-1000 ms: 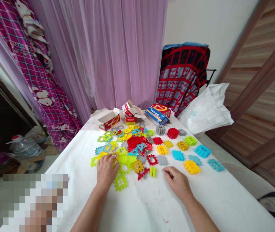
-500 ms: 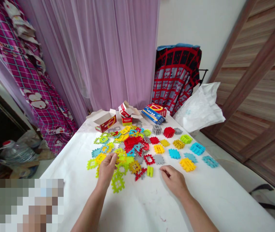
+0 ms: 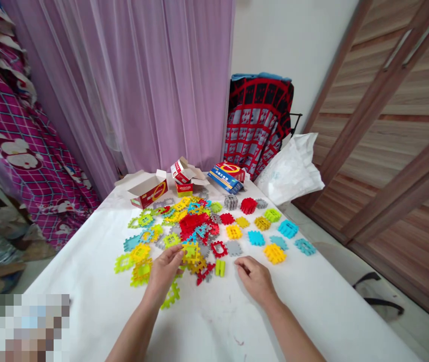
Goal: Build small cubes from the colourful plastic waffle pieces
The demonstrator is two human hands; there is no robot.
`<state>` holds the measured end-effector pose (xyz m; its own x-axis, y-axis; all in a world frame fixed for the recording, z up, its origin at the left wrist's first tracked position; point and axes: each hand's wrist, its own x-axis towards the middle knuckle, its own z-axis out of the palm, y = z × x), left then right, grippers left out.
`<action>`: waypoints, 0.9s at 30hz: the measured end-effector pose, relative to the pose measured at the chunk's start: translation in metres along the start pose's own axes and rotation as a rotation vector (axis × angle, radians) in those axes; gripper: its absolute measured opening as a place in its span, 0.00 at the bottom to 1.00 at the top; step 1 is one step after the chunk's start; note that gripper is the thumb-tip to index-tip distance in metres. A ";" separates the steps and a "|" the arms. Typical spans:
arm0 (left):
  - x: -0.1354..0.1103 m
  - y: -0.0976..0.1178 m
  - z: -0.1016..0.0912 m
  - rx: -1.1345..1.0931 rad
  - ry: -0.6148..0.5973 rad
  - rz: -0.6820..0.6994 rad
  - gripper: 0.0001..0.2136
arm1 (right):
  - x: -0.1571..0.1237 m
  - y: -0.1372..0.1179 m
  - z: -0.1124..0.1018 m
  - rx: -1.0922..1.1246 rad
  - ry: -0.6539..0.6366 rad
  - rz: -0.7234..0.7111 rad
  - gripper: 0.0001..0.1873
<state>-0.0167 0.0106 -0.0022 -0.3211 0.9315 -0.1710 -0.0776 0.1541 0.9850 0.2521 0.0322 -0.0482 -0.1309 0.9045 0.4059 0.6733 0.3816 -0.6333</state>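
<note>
My left hand (image 3: pixel 165 269) is over the near side of a loose pile of notched plastic building blocks (image 3: pixel 195 226). Between its thumb and fingers is a yellow window-frame block (image 3: pixel 191 253), lifted at the pile's edge. My right hand (image 3: pixel 254 276) rests curled on the white tabletop with nothing seen in it. Close to it lie two short green bars (image 3: pixel 220 268), a grey square block (image 3: pixel 233 248) and a red frame block (image 3: pixel 219 249). A green frame block (image 3: pixel 171 296) is partly hidden by my left hand.
Toward the right stand sorted stacks, among them yellow blocks (image 3: pixel 275 254), blue blocks (image 3: pixel 288 229) and red blocks (image 3: pixel 248 205). An opened red carton (image 3: pixel 149 193) and a blue box (image 3: pixel 225 179) are at the back. A white plastic bag (image 3: pixel 290 168) hangs by the right edge.
My left hand has picked a yellow window-frame block from the pile. The view has turned slightly right. My right hand stays curled on the table.
</note>
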 end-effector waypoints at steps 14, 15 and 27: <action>0.009 0.015 0.030 0.125 -0.214 0.000 0.22 | 0.001 -0.023 -0.006 0.127 0.160 -0.067 0.12; 0.008 0.014 0.032 0.126 -0.228 -0.004 0.22 | 0.001 -0.027 -0.004 0.184 0.140 -0.050 0.12; -0.005 0.008 0.045 0.090 -0.318 -0.003 0.23 | 0.007 -0.049 0.021 0.791 0.022 0.266 0.15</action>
<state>0.0271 0.0218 0.0076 -0.0088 0.9851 -0.1720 0.0102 0.1721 0.9850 0.2027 0.0238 -0.0284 -0.0198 0.9826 0.1846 -0.0312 0.1840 -0.9824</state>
